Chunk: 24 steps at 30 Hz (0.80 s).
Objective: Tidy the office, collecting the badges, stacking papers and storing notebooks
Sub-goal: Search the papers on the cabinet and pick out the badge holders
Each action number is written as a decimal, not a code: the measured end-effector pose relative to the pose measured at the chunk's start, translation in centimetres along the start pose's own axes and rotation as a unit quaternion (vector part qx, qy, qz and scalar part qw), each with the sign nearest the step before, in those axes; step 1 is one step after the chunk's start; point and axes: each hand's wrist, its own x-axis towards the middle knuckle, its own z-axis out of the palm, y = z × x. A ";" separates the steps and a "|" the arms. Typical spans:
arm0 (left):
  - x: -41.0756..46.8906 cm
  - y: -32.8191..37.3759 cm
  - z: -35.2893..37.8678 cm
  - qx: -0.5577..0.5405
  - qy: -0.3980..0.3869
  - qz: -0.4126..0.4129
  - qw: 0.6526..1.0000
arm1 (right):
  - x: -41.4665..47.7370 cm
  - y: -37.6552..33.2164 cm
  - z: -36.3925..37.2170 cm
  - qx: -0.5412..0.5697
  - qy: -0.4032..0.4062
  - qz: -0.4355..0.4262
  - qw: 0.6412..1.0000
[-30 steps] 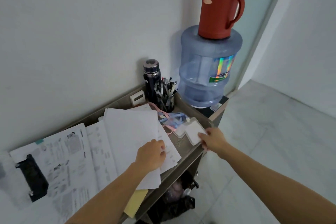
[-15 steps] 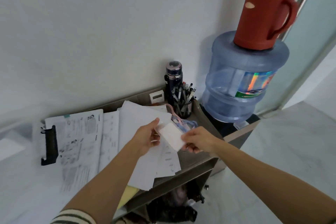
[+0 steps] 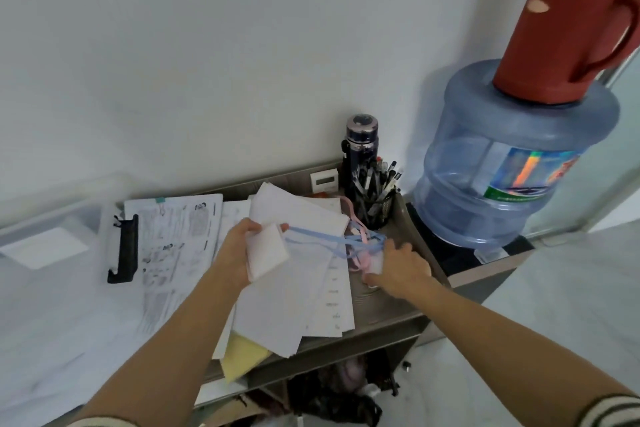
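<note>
Badge collecting looks under way, the rest untouched: at centre frame the left hand (image 3: pixel 239 250) pinches a white badge (image 3: pixel 266 251) between thumb and curled fingers; its blue lanyard (image 3: pixel 322 239) stretches rightward to a tangle where the right hand (image 3: pixel 398 267) curls its fingers over a second badge (image 3: pixel 375 262) and a pink lanyard (image 3: pixel 358 236) on the desk (image 3: pixel 388 305); the papers (image 3: pixel 298 288) lie fanned and unstacked beneath both hands, a yellow sheet (image 3: pixel 242 357) poking out at lower centre; no notebook can be picked out; so I judge one badge gathered, another being taken, papers and notebooks left; half a second ago both hands met on the white badge; now the left alone has it and the right has gone back to the desk
</note>
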 end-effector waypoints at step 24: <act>-0.3 -1.4 2.4 0.064 -0.010 -0.066 0.996 | -4.5 -3.0 -15.3 0.595 0.085 -0.015 0.799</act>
